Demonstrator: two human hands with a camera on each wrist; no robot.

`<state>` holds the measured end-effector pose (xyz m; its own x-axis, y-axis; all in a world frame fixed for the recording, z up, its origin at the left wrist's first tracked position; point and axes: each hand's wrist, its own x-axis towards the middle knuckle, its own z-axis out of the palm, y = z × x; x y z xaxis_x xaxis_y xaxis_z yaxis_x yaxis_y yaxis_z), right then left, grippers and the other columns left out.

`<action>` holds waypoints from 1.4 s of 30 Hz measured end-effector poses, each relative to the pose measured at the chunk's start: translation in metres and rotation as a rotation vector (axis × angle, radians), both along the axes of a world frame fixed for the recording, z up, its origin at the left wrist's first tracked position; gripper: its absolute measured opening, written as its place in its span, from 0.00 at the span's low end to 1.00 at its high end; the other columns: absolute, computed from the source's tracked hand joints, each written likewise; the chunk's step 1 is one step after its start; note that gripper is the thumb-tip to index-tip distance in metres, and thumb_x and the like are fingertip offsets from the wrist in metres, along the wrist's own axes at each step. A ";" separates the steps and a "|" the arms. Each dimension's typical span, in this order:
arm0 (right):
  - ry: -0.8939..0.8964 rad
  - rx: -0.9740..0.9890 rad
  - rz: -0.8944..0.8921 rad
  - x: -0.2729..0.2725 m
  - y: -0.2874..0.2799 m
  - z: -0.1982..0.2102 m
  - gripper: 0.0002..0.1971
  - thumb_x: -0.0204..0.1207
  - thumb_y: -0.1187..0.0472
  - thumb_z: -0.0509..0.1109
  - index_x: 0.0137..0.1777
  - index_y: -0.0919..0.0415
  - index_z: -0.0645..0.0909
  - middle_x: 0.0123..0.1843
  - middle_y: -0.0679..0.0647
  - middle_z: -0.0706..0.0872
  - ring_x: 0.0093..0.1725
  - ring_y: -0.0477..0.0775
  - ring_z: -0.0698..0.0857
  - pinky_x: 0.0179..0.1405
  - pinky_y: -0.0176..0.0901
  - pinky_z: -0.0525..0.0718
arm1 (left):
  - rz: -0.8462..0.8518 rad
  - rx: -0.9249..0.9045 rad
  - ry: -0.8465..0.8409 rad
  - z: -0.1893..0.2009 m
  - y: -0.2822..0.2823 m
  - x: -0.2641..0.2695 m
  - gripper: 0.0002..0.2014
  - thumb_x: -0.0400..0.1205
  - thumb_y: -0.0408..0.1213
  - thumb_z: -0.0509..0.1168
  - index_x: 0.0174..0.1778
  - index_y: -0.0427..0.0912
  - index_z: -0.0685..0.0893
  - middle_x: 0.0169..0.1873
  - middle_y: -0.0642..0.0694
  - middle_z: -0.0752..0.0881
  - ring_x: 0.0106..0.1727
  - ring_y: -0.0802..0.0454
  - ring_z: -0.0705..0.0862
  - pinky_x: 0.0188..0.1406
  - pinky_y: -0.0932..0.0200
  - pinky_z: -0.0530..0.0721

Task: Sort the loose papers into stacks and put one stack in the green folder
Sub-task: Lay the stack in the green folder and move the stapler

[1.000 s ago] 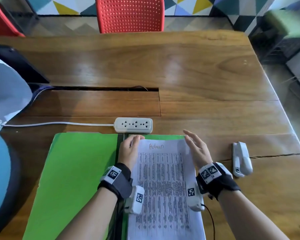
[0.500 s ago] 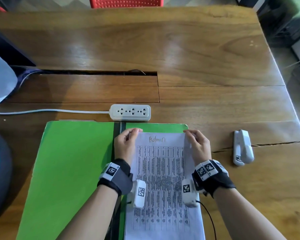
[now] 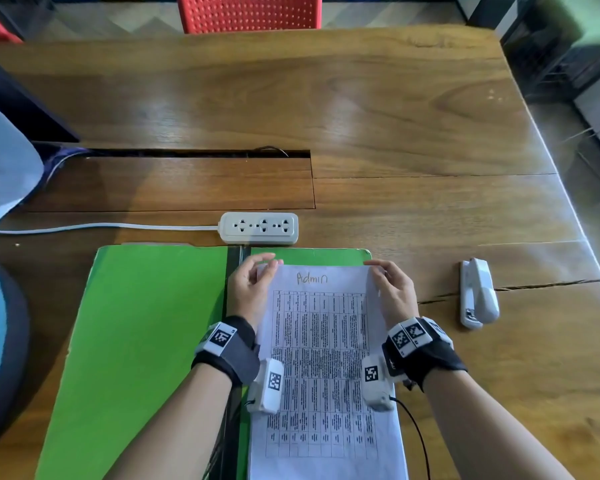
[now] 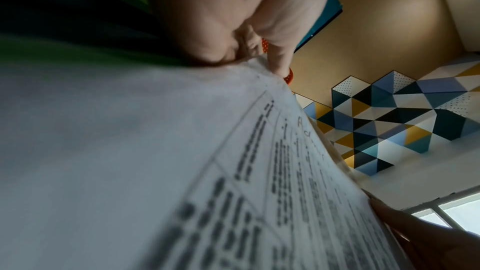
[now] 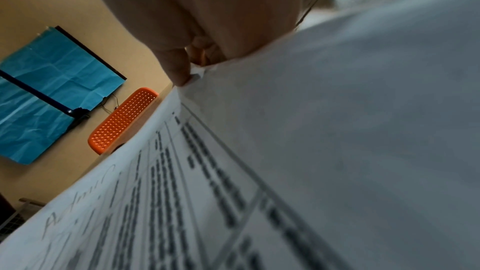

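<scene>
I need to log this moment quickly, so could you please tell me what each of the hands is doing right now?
Left hand: pinching the paper stack at its top left corner.
Right hand: pinching its top right corner.

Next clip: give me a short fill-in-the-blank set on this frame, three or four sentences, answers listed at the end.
1. The word handwritten at the top of the paper stack is ____.
2. The stack lies on the ____ half of the open green folder.
3. The left hand and right hand each hold a top ____ of the stack.
4. The white stapler lies on the table to the ____ of the folder.

Missing words: Admin; right; corner; right
</scene>
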<state>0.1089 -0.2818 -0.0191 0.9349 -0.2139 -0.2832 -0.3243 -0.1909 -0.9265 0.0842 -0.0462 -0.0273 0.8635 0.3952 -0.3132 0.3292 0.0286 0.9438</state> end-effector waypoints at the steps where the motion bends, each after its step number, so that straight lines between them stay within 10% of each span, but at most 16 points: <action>1: 0.006 0.006 -0.004 0.000 0.000 -0.001 0.10 0.83 0.66 0.63 0.49 0.58 0.86 0.26 0.45 0.71 0.21 0.38 0.64 0.20 0.30 0.64 | -0.003 -0.012 0.019 -0.002 0.003 -0.003 0.07 0.81 0.36 0.70 0.54 0.44 0.86 0.44 0.42 0.90 0.42 0.52 0.84 0.45 0.61 0.81; 5: 0.020 -0.003 -0.030 0.001 -0.001 -0.004 0.10 0.82 0.65 0.63 0.47 0.57 0.87 0.20 0.40 0.71 0.19 0.38 0.63 0.18 0.29 0.63 | 0.044 0.042 0.096 -0.003 0.006 -0.012 0.10 0.80 0.36 0.71 0.56 0.40 0.86 0.48 0.44 0.90 0.49 0.51 0.87 0.50 0.60 0.83; 13: -0.004 -0.046 -0.007 -0.001 0.003 0.003 0.10 0.83 0.66 0.62 0.48 0.58 0.86 0.24 0.42 0.73 0.20 0.38 0.66 0.20 0.31 0.66 | 0.025 0.171 0.101 -0.006 0.000 -0.018 0.13 0.82 0.37 0.68 0.36 0.31 0.83 0.26 0.44 0.76 0.29 0.51 0.70 0.31 0.60 0.66; 16: -0.057 -0.258 0.013 0.000 0.001 0.022 0.10 0.83 0.63 0.64 0.60 0.58 0.85 0.46 0.48 0.86 0.42 0.43 0.83 0.44 0.35 0.78 | 0.024 0.157 0.108 -0.006 -0.001 -0.017 0.12 0.82 0.37 0.67 0.36 0.32 0.84 0.28 0.42 0.80 0.31 0.50 0.73 0.34 0.59 0.70; 20: -0.165 -0.700 -0.172 0.007 -0.046 0.060 0.20 0.79 0.58 0.67 0.70 0.60 0.77 0.66 0.53 0.81 0.66 0.55 0.79 0.67 0.48 0.74 | 0.046 0.086 0.116 -0.006 0.000 -0.018 0.12 0.81 0.38 0.68 0.37 0.31 0.85 0.29 0.41 0.82 0.32 0.51 0.74 0.36 0.58 0.73; 25: 0.417 -0.804 -0.289 0.010 -0.104 0.058 0.36 0.76 0.47 0.71 0.75 0.69 0.66 0.74 0.71 0.71 0.74 0.71 0.71 0.72 0.62 0.70 | 0.064 0.026 0.124 -0.002 -0.001 -0.014 0.13 0.80 0.37 0.68 0.37 0.28 0.83 0.27 0.42 0.77 0.32 0.51 0.70 0.35 0.59 0.68; 32: 0.692 -0.822 -0.130 0.021 -0.142 0.025 0.32 0.73 0.45 0.70 0.67 0.71 0.76 0.60 0.71 0.82 0.50 0.69 0.84 0.53 0.56 0.85 | 0.003 -0.006 0.107 0.007 0.004 -0.012 0.17 0.72 0.44 0.69 0.37 0.30 0.84 0.31 0.38 0.83 0.35 0.49 0.76 0.38 0.54 0.73; 37: 0.480 -0.554 -0.206 0.029 -0.123 0.048 0.26 0.73 0.52 0.70 0.63 0.73 0.77 0.48 0.67 0.85 0.46 0.68 0.85 0.48 0.55 0.84 | -0.026 -0.006 0.093 0.015 0.003 -0.014 0.13 0.74 0.41 0.70 0.36 0.31 0.83 0.31 0.35 0.84 0.35 0.48 0.77 0.38 0.55 0.73; 42: 0.121 0.299 -0.403 0.020 -0.056 0.081 0.37 0.73 0.38 0.68 0.74 0.63 0.67 0.62 0.63 0.81 0.56 0.63 0.87 0.58 0.62 0.87 | -0.091 0.101 0.011 0.032 -0.004 -0.016 0.10 0.78 0.40 0.69 0.40 0.36 0.86 0.34 0.42 0.89 0.35 0.52 0.80 0.38 0.60 0.76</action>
